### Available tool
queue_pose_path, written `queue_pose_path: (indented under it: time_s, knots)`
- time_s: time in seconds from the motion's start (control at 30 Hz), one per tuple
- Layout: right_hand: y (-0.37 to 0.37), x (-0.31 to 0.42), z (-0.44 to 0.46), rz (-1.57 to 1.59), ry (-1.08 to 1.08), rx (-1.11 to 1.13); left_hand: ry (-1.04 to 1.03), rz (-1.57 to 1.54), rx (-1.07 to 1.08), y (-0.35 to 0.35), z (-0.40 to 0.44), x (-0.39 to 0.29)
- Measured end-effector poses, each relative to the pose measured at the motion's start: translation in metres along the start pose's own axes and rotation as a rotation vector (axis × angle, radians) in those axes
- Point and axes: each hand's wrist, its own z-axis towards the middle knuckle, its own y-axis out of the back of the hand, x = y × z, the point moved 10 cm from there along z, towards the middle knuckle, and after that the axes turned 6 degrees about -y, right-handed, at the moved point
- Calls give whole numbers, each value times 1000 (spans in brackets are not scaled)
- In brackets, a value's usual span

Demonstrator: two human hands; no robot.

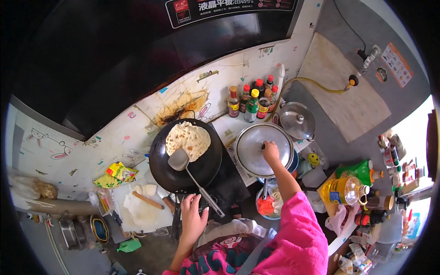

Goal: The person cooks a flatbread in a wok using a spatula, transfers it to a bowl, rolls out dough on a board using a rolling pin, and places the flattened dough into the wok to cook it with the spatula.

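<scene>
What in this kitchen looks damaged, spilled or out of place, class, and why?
The wall covering behind the wok looks damaged: a brown stain with a blackened patch spoils its pale, printed surface, perhaps from heat.

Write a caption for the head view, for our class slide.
Right hand on the lid, left hand open beside a wok holding flatbread and spatula.

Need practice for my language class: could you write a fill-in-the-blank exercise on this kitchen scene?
The right hand grips the knob of a round metal ____.
The spatula in the wok partly covers the ____.
The green bottle has a ____ cap.
The sleeve on the right arm is ____.

Missing words: lid; flatbread; yellow; pink.
</scene>
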Motion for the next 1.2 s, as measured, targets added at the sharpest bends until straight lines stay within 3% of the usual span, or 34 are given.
queue_pose_path:
  time_s: [0.23,0.43,0.53,0.63,0.73,0.87,1.2]
  knots:
    - [14,52,12,-1,182,-28,3,5,-29,-11,2,-2]
    - [-6,79,43,-67,126,83,55,-1,-16,-16,1,-4]
    - [22,87,36,-55,114,111,83,0,-36,-14,-7,2]
    - [65,76,25,-66,131,43,116,-12,-72,-10,-15,12]
    - [143,67,9,220,215,-209,112,-28,-78,-11,-18,17]
    - [186,47,35,494,211,-385,79,-77,-63,-16,-3,7]
    - [108,36,98,733,55,-471,2,-28,-46,-29,21,-5]
